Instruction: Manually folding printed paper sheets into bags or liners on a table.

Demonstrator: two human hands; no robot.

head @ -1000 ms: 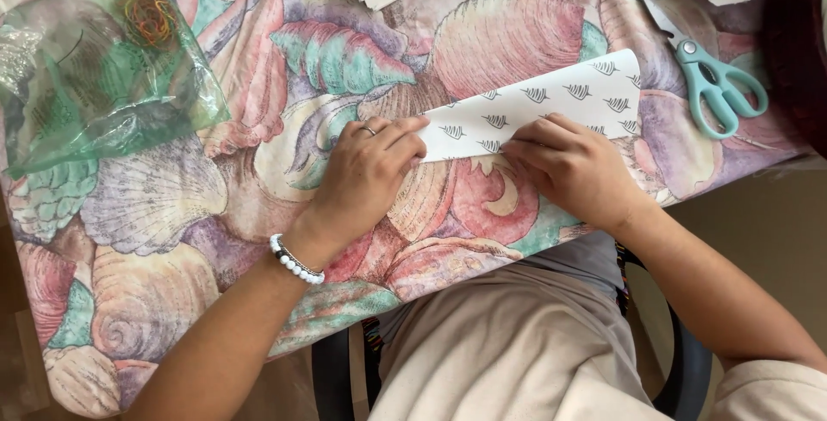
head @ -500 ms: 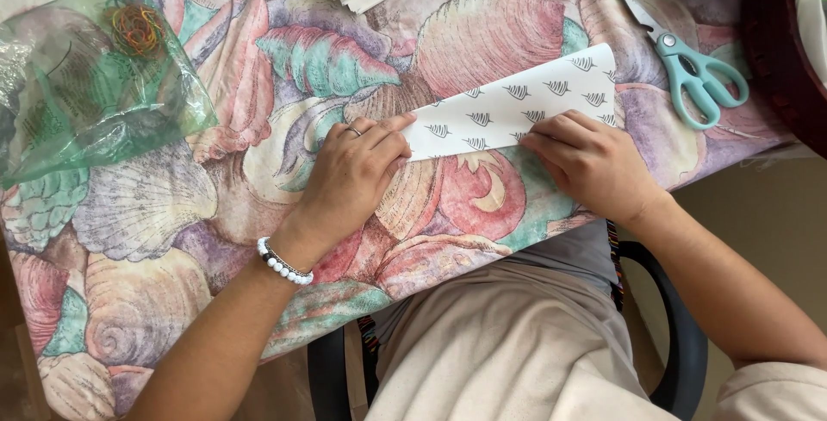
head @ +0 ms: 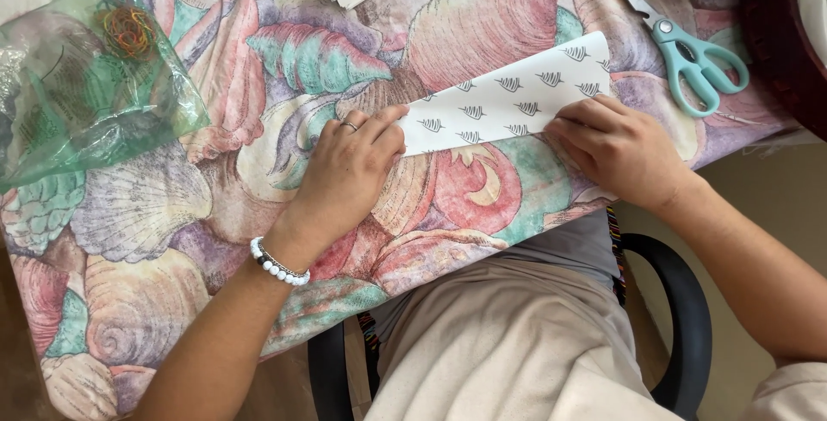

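Both hands lie flat, nothing gripped: left hand (head: 349, 167) and right hand (head: 616, 149) press the ends of the folded patterned paper (head: 508, 98) on the table (head: 172, 214). Looks like mid-crease; probably needs firm sliding along the near edge. Scissors (head: 693, 59) far right.

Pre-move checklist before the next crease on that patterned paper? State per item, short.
1. Left hand flat on the left end of the white folded paper sheet with small dark leaf prints: ok.
2. Right hand pressing the sheet's lower right edge: ok.
3. Sheet lies flat on the shell-patterned tablecloth, nothing on top of it but the hands: ok.
4. Edges lined up under the hands: cannot tell, hidden.
5. Teal-handled scissors lie apart from the sheet, blades shut: ok.
6. Green clear plastic bag with rubber bands well off to the left: ok.
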